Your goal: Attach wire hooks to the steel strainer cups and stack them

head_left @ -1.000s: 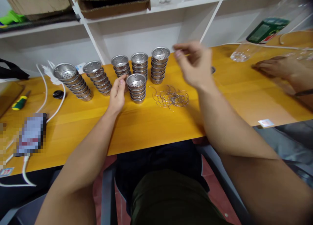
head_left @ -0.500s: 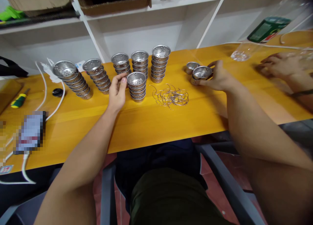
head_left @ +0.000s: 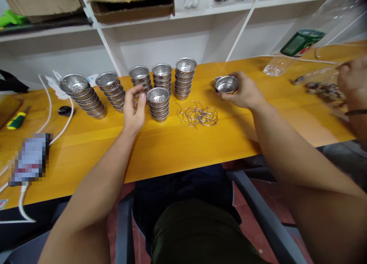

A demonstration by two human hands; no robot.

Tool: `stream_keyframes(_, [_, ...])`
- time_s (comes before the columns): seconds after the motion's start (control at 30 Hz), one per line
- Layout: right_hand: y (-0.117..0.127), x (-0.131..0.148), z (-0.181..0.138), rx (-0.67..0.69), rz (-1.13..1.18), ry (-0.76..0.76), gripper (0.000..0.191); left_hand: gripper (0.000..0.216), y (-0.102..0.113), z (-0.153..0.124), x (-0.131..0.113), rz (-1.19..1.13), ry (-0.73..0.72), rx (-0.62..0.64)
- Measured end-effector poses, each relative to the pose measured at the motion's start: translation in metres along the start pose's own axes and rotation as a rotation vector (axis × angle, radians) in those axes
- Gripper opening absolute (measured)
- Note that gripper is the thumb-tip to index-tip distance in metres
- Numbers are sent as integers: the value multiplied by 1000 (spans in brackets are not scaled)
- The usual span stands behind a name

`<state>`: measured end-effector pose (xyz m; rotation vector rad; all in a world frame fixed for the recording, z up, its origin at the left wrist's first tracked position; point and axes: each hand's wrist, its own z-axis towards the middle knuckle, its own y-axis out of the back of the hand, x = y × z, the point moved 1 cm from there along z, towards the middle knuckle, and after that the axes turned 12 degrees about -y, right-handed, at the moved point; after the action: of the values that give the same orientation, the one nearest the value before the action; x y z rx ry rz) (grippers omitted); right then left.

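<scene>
In the head view my right hand [head_left: 245,92] grips a perforated metal cup [head_left: 227,84] by its side, thumb in front and fingers behind. The rim of another small cup [head_left: 217,79] peeks out behind it, mostly hidden. My left hand [head_left: 134,111], fingers loosely curled and apart, is just left of a short stack of perforated metal cups [head_left: 158,105]; whether it touches the stack is unclear. Between my hands lies a loose pile of thin curved metal wires [head_left: 199,115].
Several more cup stacks stand behind, including a leaning one [head_left: 83,96] and a tall one [head_left: 185,78]. A plastic bottle [head_left: 301,42] tilts at right, near another person's hand [head_left: 352,78]. A screwdriver [head_left: 17,120], black cap [head_left: 64,110] and cables lie left.
My right hand has shifted slightly left with the cup, now covering more of the small cup behind. My left hand stays by the front stack. The other person's hand has moved right, revealing small brown pieces.
</scene>
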<state>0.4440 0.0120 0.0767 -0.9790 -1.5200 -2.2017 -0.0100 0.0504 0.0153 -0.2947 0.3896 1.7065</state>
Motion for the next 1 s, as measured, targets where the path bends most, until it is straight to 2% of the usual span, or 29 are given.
stream_keyframes(0.1, [9,23,-15,-23,84,273,80,55,1,16,-25,104,-235,-42])
stream_keyframes(0.2, [11,59,-40,40,262,571,85,56,-1,30,-56,155,-427,-45])
stream_keyframes(0.23, [8,72,-50,76,329,646,88,58,-3,32,-65,138,-461,-11])
stream_keyframes(0.33, [-9,111,-75,226,474,782,93,80,-14,30,-81,47,-467,131])
stream_keyframes(0.43, [-32,136,-90,359,490,885,69,101,-23,22,-83,-55,-373,278])
stream_keyframes(0.5, [-46,142,-93,389,502,929,54,100,-26,18,-81,-117,-332,333])
stream_keyframes(0.57, [-57,142,-92,386,537,941,50,98,-26,16,-78,-164,-300,348])
stream_keyframes(0.77, [-75,128,-83,370,551,859,65,97,-24,13,-78,-192,-225,341])
stream_keyframes(0.87, [-77,124,-82,385,535,813,64,97,-24,11,-82,-175,-149,314])
stream_keyframes(1.0, [-72,123,-85,419,493,827,60,98,-26,12,-88,-201,-110,302])
